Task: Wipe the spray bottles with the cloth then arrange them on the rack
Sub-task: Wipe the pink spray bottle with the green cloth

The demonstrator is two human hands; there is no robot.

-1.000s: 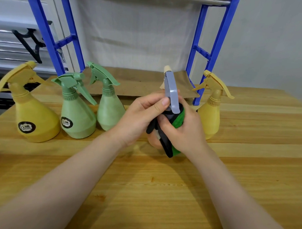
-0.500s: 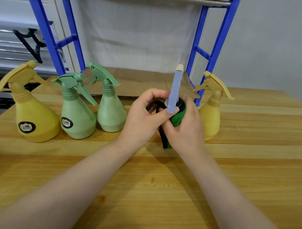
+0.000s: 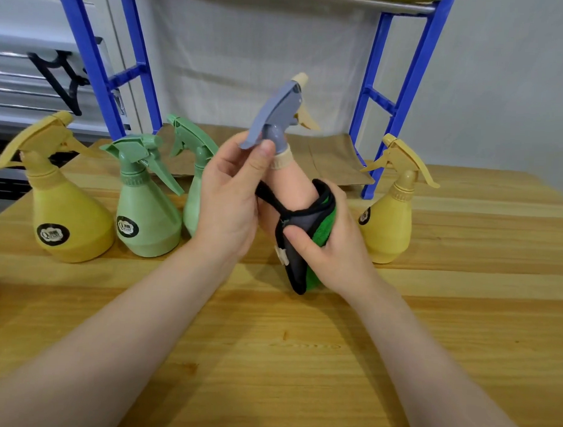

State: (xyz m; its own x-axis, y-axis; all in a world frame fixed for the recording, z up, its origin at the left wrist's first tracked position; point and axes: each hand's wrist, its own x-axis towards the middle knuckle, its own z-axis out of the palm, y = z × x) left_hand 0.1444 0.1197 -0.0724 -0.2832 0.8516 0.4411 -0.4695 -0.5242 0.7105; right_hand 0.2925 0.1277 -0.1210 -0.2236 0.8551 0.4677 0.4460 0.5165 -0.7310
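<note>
Left hand pinches grey trigger head of peach bottle, tilted above table. Right hand clamps green-black cloth round its body.

This looks like a workshop or storage room. A broad worktop of pale varnished wooden planks fills the lower frame. At its back stands a blue metal shelving rack with a brown cardboard-lined shelf. Behind hangs plain grey sheeting, and at upper left are grey metal shelves with a black bracket.
</note>
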